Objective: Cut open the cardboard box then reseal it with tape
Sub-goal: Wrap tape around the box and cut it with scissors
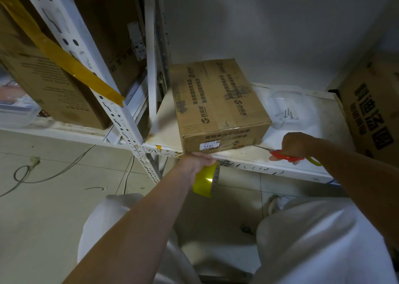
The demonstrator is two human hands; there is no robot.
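The left hand grips the yellow tape roll at the shelf lip, just below the box's near left corner. The box sits on the shelf between and beyond both hands, still sealed with clear tape as far as the dim light shows. The right hand is closed on red-handled scissors, blade tip pointing at the box's near right bottom edge. To cut well, steady the box first and run the blade shallow along the seam. Open shelf lies right of the box; a steel post crowds the left.
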